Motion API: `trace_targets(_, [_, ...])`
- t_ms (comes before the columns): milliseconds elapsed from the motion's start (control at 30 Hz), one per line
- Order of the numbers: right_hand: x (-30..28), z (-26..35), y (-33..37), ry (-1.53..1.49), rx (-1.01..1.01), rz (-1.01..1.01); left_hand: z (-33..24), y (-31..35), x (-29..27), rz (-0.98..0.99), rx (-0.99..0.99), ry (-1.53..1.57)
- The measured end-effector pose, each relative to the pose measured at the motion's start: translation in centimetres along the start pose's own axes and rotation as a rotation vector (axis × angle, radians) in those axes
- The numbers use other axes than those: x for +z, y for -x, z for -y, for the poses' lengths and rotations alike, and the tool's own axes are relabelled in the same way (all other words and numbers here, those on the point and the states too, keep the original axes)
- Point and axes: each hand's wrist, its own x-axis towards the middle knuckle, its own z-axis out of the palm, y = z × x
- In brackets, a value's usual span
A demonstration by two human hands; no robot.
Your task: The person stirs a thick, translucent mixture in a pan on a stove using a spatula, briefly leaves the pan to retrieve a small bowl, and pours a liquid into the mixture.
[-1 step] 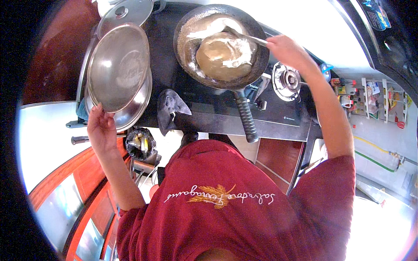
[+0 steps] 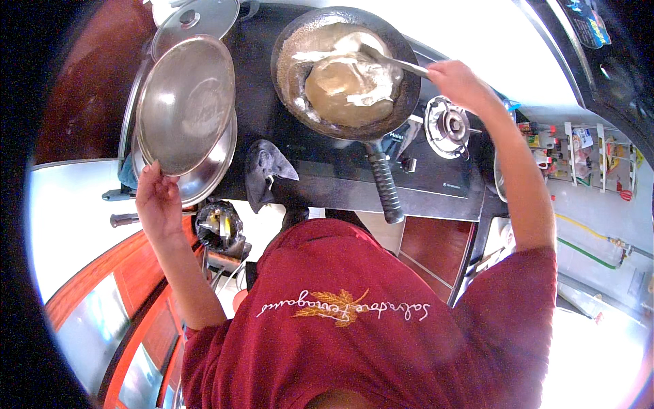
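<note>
My left hand [image 2: 161, 199] pinches the near rim of a round stainless steel dish [image 2: 187, 102], which looks tilted over a shiny metal basin [image 2: 221, 160]. No contents show in the dish. In my right hand [image 2: 458, 80] is the handle of a metal spatula [image 2: 402, 63], with its head in the far right part of a wok [image 2: 281, 82]. A thick brownish liquid [image 2: 340, 85] with white glare patches lies in the wok. The wok sits on the stove, its ribbed black handle [image 2: 385, 184] pointing toward me.
A glass pot lid [image 2: 210, 15] lies at the far left. A dark cloth [image 2: 267, 170] hangs over the counter edge beside the basin. Right of the wok is a bare gas burner [image 2: 449, 126]. A lined bin [image 2: 219, 225] stands below left; condiment racks [image 2: 603, 157] hang at right.
My right hand has shifted slightly to the right, drawing the spatula the same way in the wok. My left hand and the dish have hardly moved.
</note>
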Motion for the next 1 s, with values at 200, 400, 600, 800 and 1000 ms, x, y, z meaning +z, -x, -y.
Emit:
trace_targets(200, [-5.2, 0.2, 7.2, -0.363, 0.284, 0.137, 0.3, -1.3, 0.2, 0.02, -0.009, -0.047])
trace_targets(400, [-6.9, 1.3, 8.0, -0.173, 0.081, 0.181, 0.5, -1.4, 2.0, 0.057, -0.023, -0.041])
trace_targets(600, [-2.0, 1.5, 4.7, 0.098, 0.148, 0.193, 0.5, -1.0, 1.6, -0.003, -0.021, -0.038])
trace_targets(800, [4.1, 3.3, -0.3, -0.219, 0.258, -0.132, 0.3, 0.6, 0.0, -0.036, -0.002, -0.047])
trace_targets(1000, [-0.3, -1.2, 0.8, -0.842, 0.448, 0.02, 0.0, 1.2, -0.9, -0.005, 0.01, -0.036])
